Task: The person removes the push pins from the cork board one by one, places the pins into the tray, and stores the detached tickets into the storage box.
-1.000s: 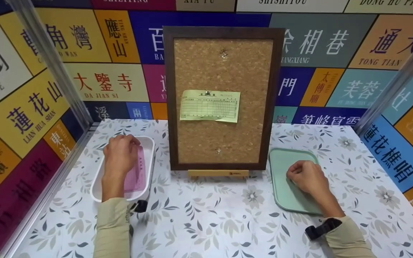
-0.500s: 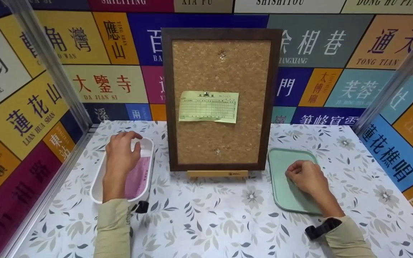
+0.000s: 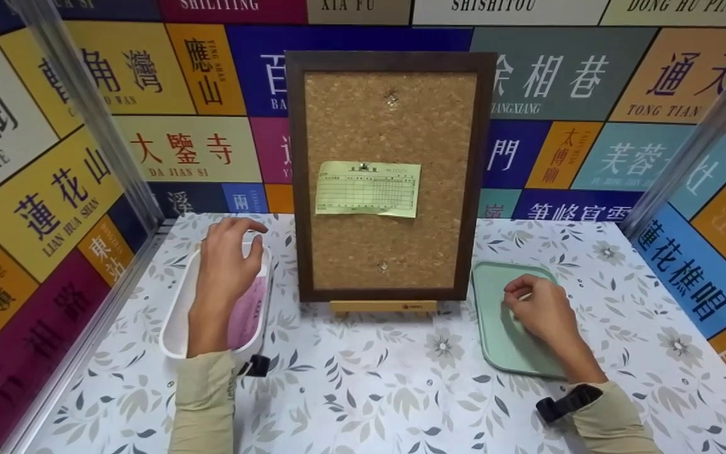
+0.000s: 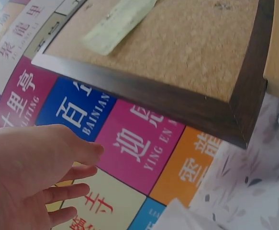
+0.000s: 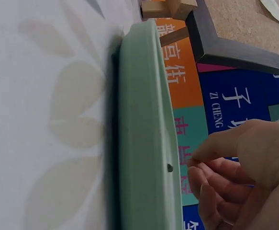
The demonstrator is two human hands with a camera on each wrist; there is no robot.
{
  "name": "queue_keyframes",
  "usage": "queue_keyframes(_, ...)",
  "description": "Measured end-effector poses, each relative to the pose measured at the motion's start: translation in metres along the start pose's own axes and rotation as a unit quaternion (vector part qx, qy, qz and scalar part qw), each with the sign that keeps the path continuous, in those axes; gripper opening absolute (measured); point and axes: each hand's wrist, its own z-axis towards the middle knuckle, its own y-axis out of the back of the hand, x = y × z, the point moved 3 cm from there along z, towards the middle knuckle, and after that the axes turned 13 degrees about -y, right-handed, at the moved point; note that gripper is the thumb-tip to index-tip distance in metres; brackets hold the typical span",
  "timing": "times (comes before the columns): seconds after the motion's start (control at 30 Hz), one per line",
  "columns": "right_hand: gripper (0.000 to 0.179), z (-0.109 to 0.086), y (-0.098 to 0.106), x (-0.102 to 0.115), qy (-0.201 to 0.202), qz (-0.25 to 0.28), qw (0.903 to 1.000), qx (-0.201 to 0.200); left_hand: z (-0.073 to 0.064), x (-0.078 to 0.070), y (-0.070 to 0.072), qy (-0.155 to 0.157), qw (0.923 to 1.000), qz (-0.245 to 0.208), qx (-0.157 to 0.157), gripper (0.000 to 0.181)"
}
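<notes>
In the head view my left hand [image 3: 227,265] hovers over a white tray [image 3: 165,334] of pink printed slips [image 3: 248,318], partly covering them. Its fingers are spread from the thumb, and nothing shows between them in the left wrist view. My right hand [image 3: 542,309] is over a pale green tray [image 3: 501,350], its fingers curled and thumb meeting forefinger; no object shows at the fingertips in the right wrist view. Between the trays stands a framed cork board [image 3: 394,132]. A yellow-green printed slip [image 3: 368,194] is pinned on it near its top edge.
Clear pins show on the cork, one high [image 3: 392,98] and one low [image 3: 383,267]. A small wooden stand [image 3: 383,306] supports the board. The table has a leaf-patterned cloth [image 3: 363,391]. Walls of coloured name panels [image 3: 183,148] rise behind and at both sides.
My left hand has lifted from the pink slips and moved away and slightly right, its fingers opening from the thumb. The right hand has stayed over the green tray.
</notes>
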Motion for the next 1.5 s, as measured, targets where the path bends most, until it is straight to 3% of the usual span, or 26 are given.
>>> queue_keyframes(0.13,0.012,-0.003,0.002,0.009,0.011,0.012,0.999,-0.042,0.002,-0.01,0.0,-0.013,0.9998,-0.011,-0.009,0.02)
queue_keyframes(0.23,0.012,-0.005,0.002,0.016,0.023,0.033,0.9971,-0.065,0.004,-0.017,0.0,-0.02,0.9982,-0.053,-0.017,0.019)
queue_keyframes(0.4,0.009,-0.009,0.005,0.028,0.049,0.073,0.9918,-0.093,0.006,-0.029,-0.004,-0.049,0.9888,-0.136,-0.038,0.018)
queue_keyframes(0.67,0.012,-0.018,0.008,0.05,0.09,0.119,0.981,-0.124,0.01,-0.051,-0.007,-0.092,0.9752,-0.189,-0.068,0.018)
queue_keyframes(1.0,0.01,-0.02,-0.001,0.078,0.137,0.139,0.9723,-0.128,0.011,-0.059,-0.01,-0.078,0.9701,-0.211,-0.091,0.024)
queue_keyframes(1.2,0.01,-0.019,0.0,0.104,0.164,0.134,0.9697,-0.121,0.012,-0.062,-0.016,-0.066,0.9718,-0.21,-0.085,0.032)
queue_keyframes(1.5,0.009,-0.013,0.004,0.143,0.217,0.12,0.9623,-0.112,0.013,-0.065,-0.025,-0.073,0.9746,-0.202,-0.064,0.042)
